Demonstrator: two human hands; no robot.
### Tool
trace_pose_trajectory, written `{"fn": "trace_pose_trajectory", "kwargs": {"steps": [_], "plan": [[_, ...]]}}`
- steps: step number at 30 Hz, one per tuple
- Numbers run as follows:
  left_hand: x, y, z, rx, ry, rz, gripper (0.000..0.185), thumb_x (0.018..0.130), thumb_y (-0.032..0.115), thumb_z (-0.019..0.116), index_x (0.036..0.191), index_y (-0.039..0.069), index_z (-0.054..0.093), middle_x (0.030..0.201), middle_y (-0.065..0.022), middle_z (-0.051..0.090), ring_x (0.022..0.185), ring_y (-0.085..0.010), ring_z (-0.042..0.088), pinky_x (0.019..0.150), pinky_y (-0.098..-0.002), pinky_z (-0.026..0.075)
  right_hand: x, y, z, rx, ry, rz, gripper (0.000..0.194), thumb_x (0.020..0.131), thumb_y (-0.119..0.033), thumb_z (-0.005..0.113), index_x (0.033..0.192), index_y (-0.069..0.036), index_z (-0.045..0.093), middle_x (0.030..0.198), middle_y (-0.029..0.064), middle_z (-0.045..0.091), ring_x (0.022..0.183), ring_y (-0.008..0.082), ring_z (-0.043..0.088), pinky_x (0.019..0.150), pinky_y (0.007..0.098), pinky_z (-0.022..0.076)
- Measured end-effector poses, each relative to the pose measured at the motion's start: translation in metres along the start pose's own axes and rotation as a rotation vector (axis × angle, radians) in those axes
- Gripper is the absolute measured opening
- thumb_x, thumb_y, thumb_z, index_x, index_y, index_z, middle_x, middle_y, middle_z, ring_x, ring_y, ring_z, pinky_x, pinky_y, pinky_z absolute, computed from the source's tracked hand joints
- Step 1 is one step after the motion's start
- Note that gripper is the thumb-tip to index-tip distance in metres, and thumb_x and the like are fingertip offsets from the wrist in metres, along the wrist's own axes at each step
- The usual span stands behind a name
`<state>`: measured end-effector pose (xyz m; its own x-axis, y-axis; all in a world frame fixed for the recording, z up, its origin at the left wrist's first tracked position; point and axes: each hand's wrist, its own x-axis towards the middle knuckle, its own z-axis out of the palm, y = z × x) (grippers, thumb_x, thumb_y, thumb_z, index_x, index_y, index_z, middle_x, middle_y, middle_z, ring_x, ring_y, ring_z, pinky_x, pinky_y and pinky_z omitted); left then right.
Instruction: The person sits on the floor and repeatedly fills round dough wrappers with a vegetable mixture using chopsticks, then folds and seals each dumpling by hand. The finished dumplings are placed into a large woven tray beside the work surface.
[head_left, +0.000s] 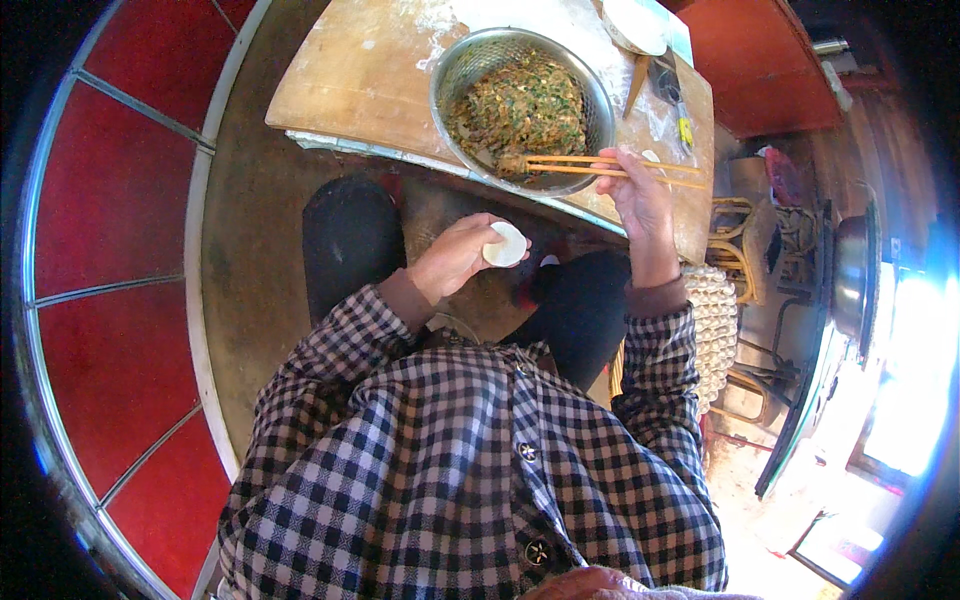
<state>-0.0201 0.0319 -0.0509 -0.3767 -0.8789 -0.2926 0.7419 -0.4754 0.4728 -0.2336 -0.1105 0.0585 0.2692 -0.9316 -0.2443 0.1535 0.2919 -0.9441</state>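
Observation:
My left hand (465, 255) holds a round white dough wrapper (505, 245) above my lap, short of the table's edge. In my right hand (634, 187) is a pair of wooden chopsticks (577, 166), their tips in the near side of a metal bowl (444, 124). A chopped filling with green bits (532, 101) lies in this bowl, and a small clump of it sits at the chopstick tips. The bowl stands at the near edge of a floured wooden board (360, 82).
At the board's back right are a white bowl (636, 26) and a dark-bladed tool with a yellow handle (683, 127). Stacked egg trays (712, 322) stand by my right arm, with chairs (731, 262) beyond. Red panels (120, 180) line the left.

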Motion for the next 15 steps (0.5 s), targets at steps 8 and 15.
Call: {"fn": "trace_pose_trajectory", "kwargs": {"steps": [8, 15], "plan": [[-0.02, 0.05, 0.039, -0.014, -0.021, 0.267, 0.031, 0.095, 0.009, 0.05, 0.12, -0.009, 0.054, 0.117, -0.0237, 0.063, 0.109, -0.0312, 0.064, 0.1, -0.0404, 0.049, -0.023, -0.002, 0.004, -0.108, 0.145, -0.247, 0.025, 0.094, -0.017, 0.062, 0.1, 0.006, 0.067, 0.085, 0.0155, 0.07, 0.063, 0.0171, 0.066, 0.06, 0.0282, 0.0563], [-0.023, 0.051, 0.031, 0.004, -0.018, 0.279, 0.032, 0.095, 0.01, 0.051, 0.121, -0.007, 0.053, 0.117, -0.0242, 0.063, 0.108, -0.0325, 0.064, 0.098, -0.0418, 0.05, -0.006, 0.002, 0.017, -0.545, 0.085, -0.286, 0.026, 0.092, -0.019, 0.065, 0.097, 0.007, 0.069, 0.083, 0.0121, 0.07, 0.064, 0.0117, 0.064, 0.059, 0.0231, 0.0548]]}}
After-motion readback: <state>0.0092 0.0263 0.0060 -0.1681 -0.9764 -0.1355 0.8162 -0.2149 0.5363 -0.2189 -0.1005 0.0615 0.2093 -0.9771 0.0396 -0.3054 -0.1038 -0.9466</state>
